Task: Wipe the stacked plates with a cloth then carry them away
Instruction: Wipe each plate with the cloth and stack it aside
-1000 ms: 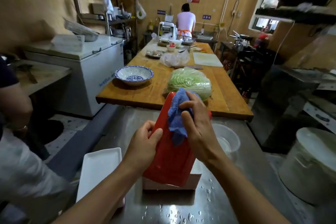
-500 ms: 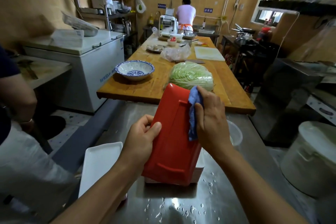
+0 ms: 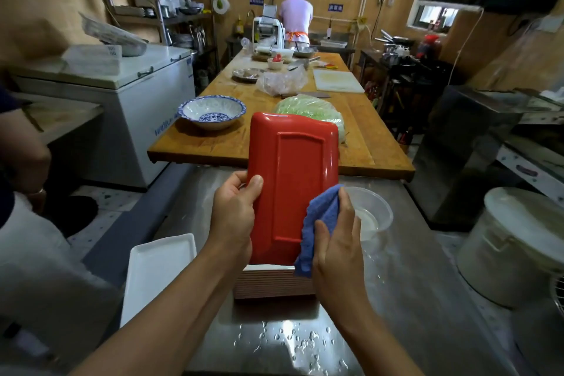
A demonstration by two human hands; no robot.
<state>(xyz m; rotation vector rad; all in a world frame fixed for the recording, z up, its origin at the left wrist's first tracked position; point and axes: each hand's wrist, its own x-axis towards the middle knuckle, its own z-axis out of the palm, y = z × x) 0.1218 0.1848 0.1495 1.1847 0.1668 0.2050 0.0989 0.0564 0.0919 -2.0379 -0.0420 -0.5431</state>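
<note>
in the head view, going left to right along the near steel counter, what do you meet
white rectangular tray → left hand gripping the red plate → blue cloth → right hand → clear plastic bowl → big white lidded pot off the counter's right edge

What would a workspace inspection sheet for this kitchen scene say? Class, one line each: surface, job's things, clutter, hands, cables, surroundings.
Surface: steel counter, wet with droplets.
Job's things: red plate held upright over plate stack; blue cloth against its right edge.
Clutter: white tray, clear tub.
Hands: left hand grips the plate; right hand presses the cloth.
Cables: wall cable.
Surroundings: wooden table, bowl, cabbage, freezer.
</note>
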